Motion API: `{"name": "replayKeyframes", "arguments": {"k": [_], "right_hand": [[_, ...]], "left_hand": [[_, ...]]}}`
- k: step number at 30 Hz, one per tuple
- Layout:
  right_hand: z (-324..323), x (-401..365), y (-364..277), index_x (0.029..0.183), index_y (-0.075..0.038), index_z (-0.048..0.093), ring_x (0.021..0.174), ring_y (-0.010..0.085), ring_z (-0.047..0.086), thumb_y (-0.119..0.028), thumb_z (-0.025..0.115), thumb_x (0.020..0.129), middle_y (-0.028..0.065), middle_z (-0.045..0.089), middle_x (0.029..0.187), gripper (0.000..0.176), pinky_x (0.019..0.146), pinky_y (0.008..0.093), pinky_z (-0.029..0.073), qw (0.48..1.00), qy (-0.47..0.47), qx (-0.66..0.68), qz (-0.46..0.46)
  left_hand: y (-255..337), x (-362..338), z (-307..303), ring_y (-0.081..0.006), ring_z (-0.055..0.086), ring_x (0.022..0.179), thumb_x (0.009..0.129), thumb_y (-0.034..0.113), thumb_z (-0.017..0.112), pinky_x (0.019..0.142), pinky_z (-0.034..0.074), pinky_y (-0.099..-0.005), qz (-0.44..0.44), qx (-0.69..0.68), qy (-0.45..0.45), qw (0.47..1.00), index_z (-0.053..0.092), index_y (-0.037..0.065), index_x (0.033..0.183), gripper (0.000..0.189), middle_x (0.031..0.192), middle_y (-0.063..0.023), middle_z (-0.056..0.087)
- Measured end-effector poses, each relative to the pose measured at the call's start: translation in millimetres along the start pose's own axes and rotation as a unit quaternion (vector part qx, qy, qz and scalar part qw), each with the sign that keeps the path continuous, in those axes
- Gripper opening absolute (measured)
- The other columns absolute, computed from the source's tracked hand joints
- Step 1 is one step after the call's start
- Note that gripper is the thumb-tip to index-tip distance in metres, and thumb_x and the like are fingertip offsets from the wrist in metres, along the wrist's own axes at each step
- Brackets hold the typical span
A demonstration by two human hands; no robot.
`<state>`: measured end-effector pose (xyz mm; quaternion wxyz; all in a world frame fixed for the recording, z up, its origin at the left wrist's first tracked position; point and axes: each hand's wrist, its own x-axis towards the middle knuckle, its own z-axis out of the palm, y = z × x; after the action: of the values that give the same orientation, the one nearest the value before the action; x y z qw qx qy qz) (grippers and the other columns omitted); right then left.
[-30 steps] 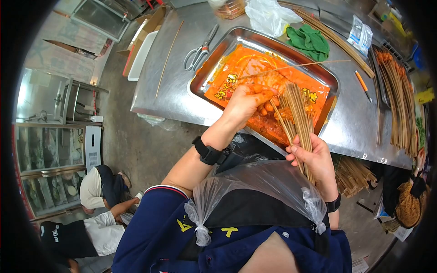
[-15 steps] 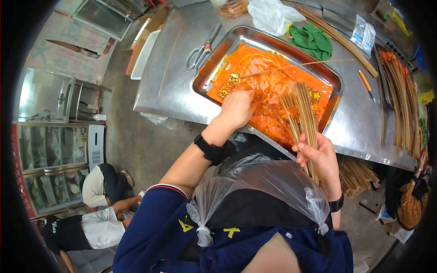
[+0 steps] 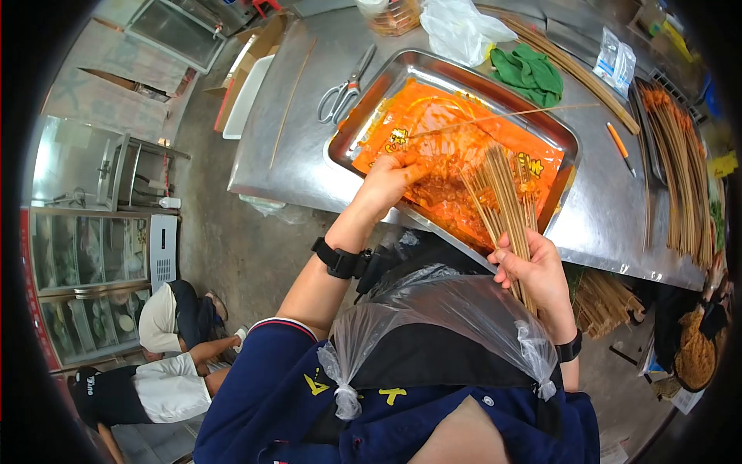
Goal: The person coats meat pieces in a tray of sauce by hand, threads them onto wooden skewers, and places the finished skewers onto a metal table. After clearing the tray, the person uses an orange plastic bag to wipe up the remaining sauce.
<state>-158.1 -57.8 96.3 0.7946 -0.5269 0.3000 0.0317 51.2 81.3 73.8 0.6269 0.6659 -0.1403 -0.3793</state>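
Note:
Several thin bamboo skewers (image 3: 506, 201) stand in a bundle in my right hand (image 3: 529, 271), whose fingers are wrapped round their lower part. The bundle's upper ends lean over a steel tray (image 3: 568, 143). In the tray lies an orange printed bag (image 3: 452, 104) with red-orange saucy food (image 3: 444, 189) on it. My left hand (image 3: 390, 184) is at the tray's near left side, its sauce-stained fingers pinched together at the food. Whatever is between them is hidden. A single long skewer (image 3: 502, 117) lies across the tray above both hands.
Scissors (image 3: 340, 97) lie left of the tray, a green cloth (image 3: 529, 73) and white plastic bag (image 3: 464, 31) behind it. An orange pen (image 3: 621, 147) and loaded skewers (image 3: 680, 170) are on the right. Two people are at the lower left, one in white shorts (image 3: 174, 384).
My left hand has drawn back toward the left from the middle of the food. My right hand and its bundle have shifted slightly left, with the bundle tilting more left.

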Motion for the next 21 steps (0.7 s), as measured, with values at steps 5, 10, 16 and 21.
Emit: {"name": "replayKeyframes", "arguments": {"k": [5, 10, 16, 21], "right_hand": [[2, -2, 1, 0.095, -0.001, 0.051, 0.055, 0.0079, 0.055, -0.002, 0.054, 0.081, 0.0083, 0.06, 0.078, 0.014, 0.048, 0.0192, 0.045, 1.0, -0.01, 0.002, 0.003], [4, -4, -1, 0.095, -0.001, 0.051, 0.056, 0.0074, 0.055, -0.001, 0.053, 0.08, 0.0083, 0.059, 0.08, 0.015, 0.049, 0.0192, 0.045, 1.0, -0.019, -0.005, 0.004], [4, -4, 0, 0.095, -0.001, 0.051, 0.056, 0.0078, 0.055, 0.0, 0.053, 0.08, 0.0083, 0.059, 0.08, 0.015, 0.05, 0.0191, 0.046, 1.0, -0.023, 0.006, 0.002], [5, -4, 0, 0.096, 0.0, 0.051, 0.056, 0.0085, 0.056, 0.0, 0.053, 0.08, 0.0093, 0.059, 0.079, 0.016, 0.049, 0.0193, 0.046, 1.0, -0.007, 0.005, 0.004]], "left_hand": [[-3, -2, 5, -0.0153, 0.061, 0.075, 0.081, 0.008, 0.055, 0.063, 0.049, -0.0257, -0.008, -0.116, -0.015, 0.993, 0.059, -0.003, 0.098, 0.02, 0.089, -0.0092, 0.063], [8, -11, 18, -0.0184, 0.062, 0.08, 0.081, 0.004, 0.054, 0.066, 0.052, -0.0288, -0.02, -0.194, -0.053, 0.979, 0.055, -0.002, 0.104, 0.024, 0.091, -0.0109, 0.062], [2, -10, 20, -0.0157, 0.057, 0.078, 0.079, 0.003, 0.056, 0.066, 0.047, -0.0255, -0.041, -0.313, -0.075, 0.946, 0.051, -0.001, 0.11, 0.031, 0.098, -0.0093, 0.058], [-8, -3, 11, -0.0153, 0.058, 0.071, 0.081, 0.005, 0.056, 0.058, 0.046, -0.024, -0.005, -0.196, -0.064, 0.978, 0.055, -0.001, 0.1, 0.02, 0.086, -0.0082, 0.059]]}}
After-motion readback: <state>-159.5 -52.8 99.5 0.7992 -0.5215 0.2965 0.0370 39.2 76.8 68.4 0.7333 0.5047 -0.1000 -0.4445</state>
